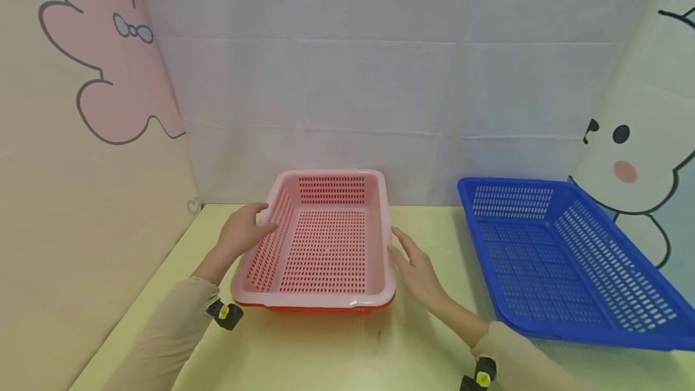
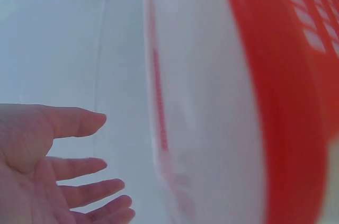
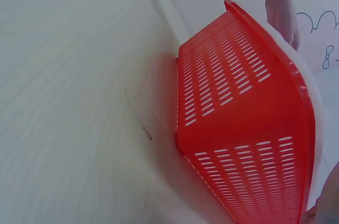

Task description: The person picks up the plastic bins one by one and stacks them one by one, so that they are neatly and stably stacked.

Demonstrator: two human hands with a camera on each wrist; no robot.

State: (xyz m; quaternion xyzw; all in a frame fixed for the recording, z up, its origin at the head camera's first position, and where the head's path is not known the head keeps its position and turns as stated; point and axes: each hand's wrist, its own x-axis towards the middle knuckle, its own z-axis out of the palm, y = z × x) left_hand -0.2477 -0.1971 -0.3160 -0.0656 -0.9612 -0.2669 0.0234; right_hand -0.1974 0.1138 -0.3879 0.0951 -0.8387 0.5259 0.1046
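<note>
A pink slotted plastic basket (image 1: 313, 301) sits nested in a red basket (image 3: 233, 118) of similar shape on the table. Only a thin red edge shows below the pink rim in the head view. My left hand (image 1: 242, 231) is beside the left rim; in the left wrist view its fingers (image 2: 92, 192) are spread and apart from the baskets. At the right side, my right hand (image 1: 417, 267) has its extended fingertips by the pink rim. Just part of that hand (image 3: 327, 197) enters the right wrist view, so contact is hard to tell.
A large blue slotted basket (image 1: 592, 332) stands on the right side of the pale yellow table (image 1: 304, 355). White cloth (image 1: 380, 89) hangs behind the table. Panels with cartoon animals flank it on the left and right.
</note>
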